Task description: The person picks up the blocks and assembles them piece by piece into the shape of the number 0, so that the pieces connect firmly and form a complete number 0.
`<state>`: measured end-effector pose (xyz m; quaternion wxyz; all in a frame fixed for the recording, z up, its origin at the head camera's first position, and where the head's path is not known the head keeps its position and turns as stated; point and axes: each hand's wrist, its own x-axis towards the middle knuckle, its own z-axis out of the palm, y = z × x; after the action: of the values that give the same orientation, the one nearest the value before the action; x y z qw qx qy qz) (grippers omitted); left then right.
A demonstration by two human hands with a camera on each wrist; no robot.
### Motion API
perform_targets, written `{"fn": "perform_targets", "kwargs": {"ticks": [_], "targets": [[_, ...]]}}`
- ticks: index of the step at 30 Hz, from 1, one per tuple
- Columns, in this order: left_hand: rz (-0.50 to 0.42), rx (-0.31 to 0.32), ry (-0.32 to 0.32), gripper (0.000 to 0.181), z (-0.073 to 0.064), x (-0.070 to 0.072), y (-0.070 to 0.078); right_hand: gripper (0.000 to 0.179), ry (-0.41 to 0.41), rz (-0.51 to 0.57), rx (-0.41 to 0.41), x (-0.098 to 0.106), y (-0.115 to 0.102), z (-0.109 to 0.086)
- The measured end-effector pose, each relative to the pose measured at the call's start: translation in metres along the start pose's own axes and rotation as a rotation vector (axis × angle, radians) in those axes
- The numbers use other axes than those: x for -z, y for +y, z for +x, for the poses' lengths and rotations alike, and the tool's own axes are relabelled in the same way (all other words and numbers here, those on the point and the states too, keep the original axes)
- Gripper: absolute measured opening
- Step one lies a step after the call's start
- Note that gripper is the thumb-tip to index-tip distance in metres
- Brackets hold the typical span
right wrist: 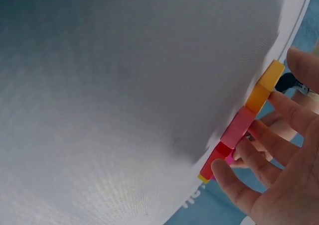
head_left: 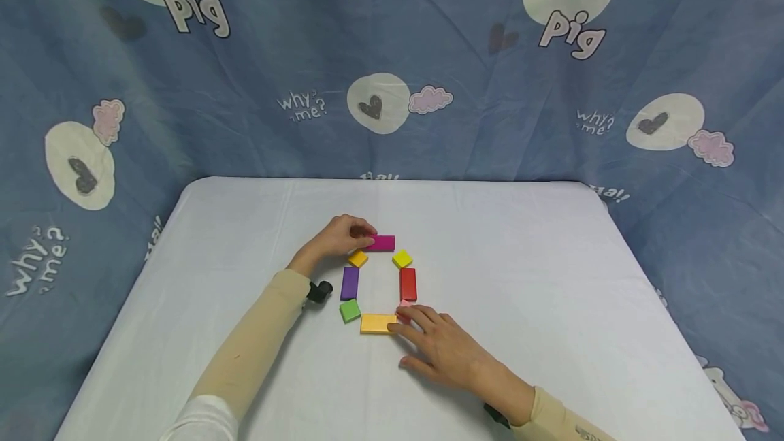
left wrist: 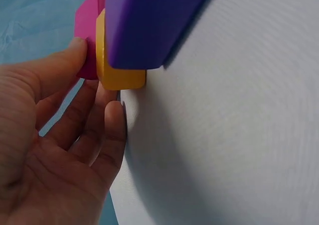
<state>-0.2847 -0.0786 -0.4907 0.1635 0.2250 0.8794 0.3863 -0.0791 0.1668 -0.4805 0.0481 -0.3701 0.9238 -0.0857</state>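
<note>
Colored blocks form a ring on the white table. At its far side my left hand pinches the left end of a magenta block, thumb on its near face in the left wrist view. Beside that hand lie a small orange block and a purple block. My right hand is spread at the near right corner. Its fingertips rest at a long yellow-orange block and a pink block, which the fingers mostly hide in the head view. A red block lies just beyond them.
A small yellow block sits at the ring's far right corner, a green block at the near left. The white-covered table ends at a blue patterned cloth. A black wrist device is on the left wrist.
</note>
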Motion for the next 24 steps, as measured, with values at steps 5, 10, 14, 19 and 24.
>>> {"fn": "perform_targets", "kwargs": {"ticks": [5, 10, 14, 19, 24], "targets": [[0.025, -0.002, 0.015, 0.023, 0.0013, -0.0015, 0.0000, 0.055, 0.018, 0.001, 0.009, -0.0004, 0.0003, -0.0009], [0.056, -0.006, 0.031, 0.021, 0.0014, -0.0021, 0.0015, 0.055, 0.019, -0.004, 0.010, -0.0008, 0.0004, -0.0009], [0.056, 0.011, 0.021, 0.021, 0.0014, -0.0014, 0.0029, 0.056, 0.010, -0.003, 0.005, -0.0002, 0.0007, -0.0001], [0.048, 0.036, -0.008, 0.022, 0.0004, -0.0016, 0.0050, 0.056, 0.002, -0.001, 0.004, -0.0006, 0.0003, 0.0004], [0.038, 0.040, -0.037, 0.022, -0.0009, -0.0024, 0.0062, 0.056, -0.003, -0.001, -0.001, -0.0012, 0.0004, 0.0005]]}}
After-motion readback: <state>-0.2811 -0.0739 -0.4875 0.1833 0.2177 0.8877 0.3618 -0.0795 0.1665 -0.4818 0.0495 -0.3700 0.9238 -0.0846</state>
